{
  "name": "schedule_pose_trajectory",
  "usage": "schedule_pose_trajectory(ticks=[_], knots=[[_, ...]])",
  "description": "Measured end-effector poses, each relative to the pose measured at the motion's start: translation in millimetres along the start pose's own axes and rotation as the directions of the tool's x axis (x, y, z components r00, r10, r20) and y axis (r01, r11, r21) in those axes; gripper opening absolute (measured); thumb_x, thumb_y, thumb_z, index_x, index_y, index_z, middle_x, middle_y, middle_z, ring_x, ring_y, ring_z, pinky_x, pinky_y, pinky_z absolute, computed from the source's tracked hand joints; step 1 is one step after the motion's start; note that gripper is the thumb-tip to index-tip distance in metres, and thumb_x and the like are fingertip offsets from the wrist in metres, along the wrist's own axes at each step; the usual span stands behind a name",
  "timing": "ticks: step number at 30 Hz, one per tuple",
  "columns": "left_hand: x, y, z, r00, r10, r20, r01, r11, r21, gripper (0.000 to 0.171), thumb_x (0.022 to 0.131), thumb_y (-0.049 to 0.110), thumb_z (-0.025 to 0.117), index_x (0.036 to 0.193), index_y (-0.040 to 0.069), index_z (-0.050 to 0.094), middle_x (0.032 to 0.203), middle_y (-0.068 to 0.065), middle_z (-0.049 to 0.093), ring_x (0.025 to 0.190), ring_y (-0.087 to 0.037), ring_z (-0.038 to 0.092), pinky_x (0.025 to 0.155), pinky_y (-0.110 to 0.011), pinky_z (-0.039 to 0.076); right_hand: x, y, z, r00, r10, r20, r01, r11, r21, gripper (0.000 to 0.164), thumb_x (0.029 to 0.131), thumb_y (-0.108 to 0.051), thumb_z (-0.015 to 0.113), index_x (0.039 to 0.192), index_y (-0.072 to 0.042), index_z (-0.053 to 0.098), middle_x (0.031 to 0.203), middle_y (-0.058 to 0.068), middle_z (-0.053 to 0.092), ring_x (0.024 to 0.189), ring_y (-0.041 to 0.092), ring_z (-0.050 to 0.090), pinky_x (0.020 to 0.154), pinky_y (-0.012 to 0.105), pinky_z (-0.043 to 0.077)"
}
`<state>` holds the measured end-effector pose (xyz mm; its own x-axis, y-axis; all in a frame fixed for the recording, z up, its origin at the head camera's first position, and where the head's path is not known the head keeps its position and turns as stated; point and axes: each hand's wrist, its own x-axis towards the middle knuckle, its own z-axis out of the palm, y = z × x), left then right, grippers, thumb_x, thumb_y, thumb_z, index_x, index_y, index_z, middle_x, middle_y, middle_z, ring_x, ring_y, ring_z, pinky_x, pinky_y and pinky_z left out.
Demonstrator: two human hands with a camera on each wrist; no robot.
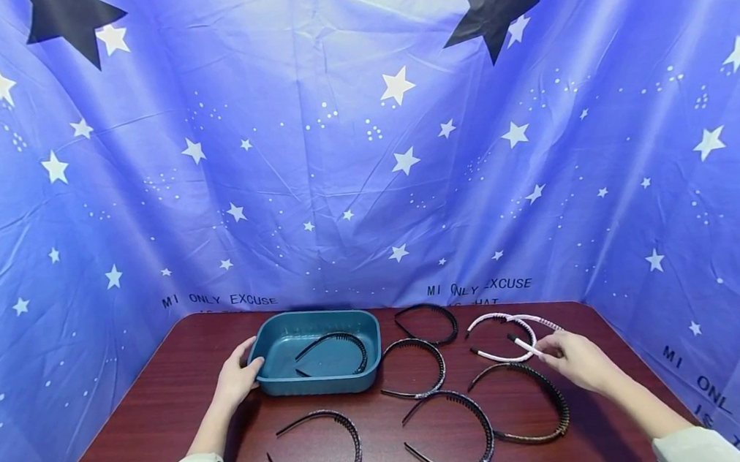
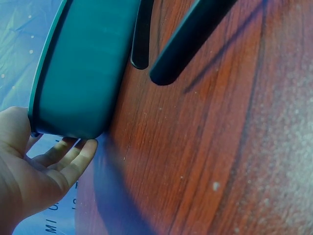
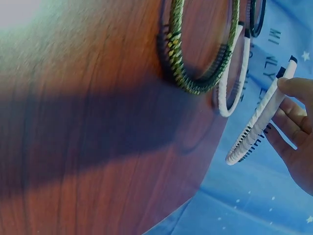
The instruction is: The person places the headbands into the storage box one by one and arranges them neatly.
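Observation:
My left hand (image 1: 237, 377) grips the left end of a teal plastic basin (image 1: 320, 386), thumb at the rim and fingers against the outer wall. Inside the basin lies a black toothed headband (image 1: 362, 349). Over the table's right side, my right hand (image 1: 579, 361) pinches a white wrapped headband (image 3: 261, 120) near its dark-tipped ends, held up off the surface. Just left of it, a second white headband (image 1: 501, 359) rests on the table. Nearer to me lies a brown-gold headband (image 1: 565, 412), below the right hand in the head view.
More dark headbands lie on the dark red wooden table (image 1: 160, 396): one at the back (image 1: 453, 320), one right of the basin (image 1: 442, 364), a glittery one (image 1: 489, 426) in front and another (image 1: 356, 437) front left. A blue star-printed cloth (image 1: 337, 153) surrounds the table.

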<state>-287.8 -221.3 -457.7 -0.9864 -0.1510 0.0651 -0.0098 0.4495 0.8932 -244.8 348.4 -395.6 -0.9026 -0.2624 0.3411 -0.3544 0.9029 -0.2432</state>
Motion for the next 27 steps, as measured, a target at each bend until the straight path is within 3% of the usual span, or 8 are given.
schedule_pose_trajectory(ticks=[8, 16, 27], knots=[[0.3, -1.4, 0.1, 1.0, -0.005, -0.002, 0.005, 1.0, 0.0, 0.051, 0.093, 0.01, 0.05, 0.141, 0.004, 0.036, 0.12, -0.033, 0.05, 0.085, -0.028, 0.063, 0.067, -0.038, 0.057, 10, -17, 4, 0.998, -0.059, -0.03, 0.06, 0.997, 0.046, 0.008, 0.077, -0.007, 0.07, 0.084, -0.01, 0.07, 0.066, -0.012, 0.046, 0.06, -0.004, 0.037, 0.054, 0.02, 0.033], [0.6, -1.6, -0.2, 1.0, -0.011, -0.003, 0.011, 1.0, 0.006, 0.051, 0.093, 0.01, 0.05, 0.142, 0.005, 0.035, 0.121, -0.032, 0.05, 0.086, -0.028, 0.062, 0.067, -0.037, 0.057, 21, -36, 4, 0.998, -0.056, 0.024, 0.054, 0.993, 0.104, 0.009, 0.079, -0.007, 0.068, 0.089, -0.008, 0.07, 0.067, -0.01, 0.053, 0.061, -0.004, 0.041, 0.056, 0.02, 0.037], [0.0, -1.9, 0.0, 1.0, -0.008, -0.004, 0.008, 1.0, 0.002, 0.051, 0.093, 0.01, 0.05, 0.142, 0.005, 0.035, 0.124, -0.033, 0.049, 0.088, -0.031, 0.062, 0.068, -0.038, 0.057, 34, -54, 13, 0.991, -0.131, 0.021, 0.128, 0.986, 0.105, 0.007, 0.079, -0.008, 0.069, 0.086, -0.01, 0.07, 0.066, -0.013, 0.05, 0.062, -0.004, 0.039, 0.056, 0.02, 0.035]])
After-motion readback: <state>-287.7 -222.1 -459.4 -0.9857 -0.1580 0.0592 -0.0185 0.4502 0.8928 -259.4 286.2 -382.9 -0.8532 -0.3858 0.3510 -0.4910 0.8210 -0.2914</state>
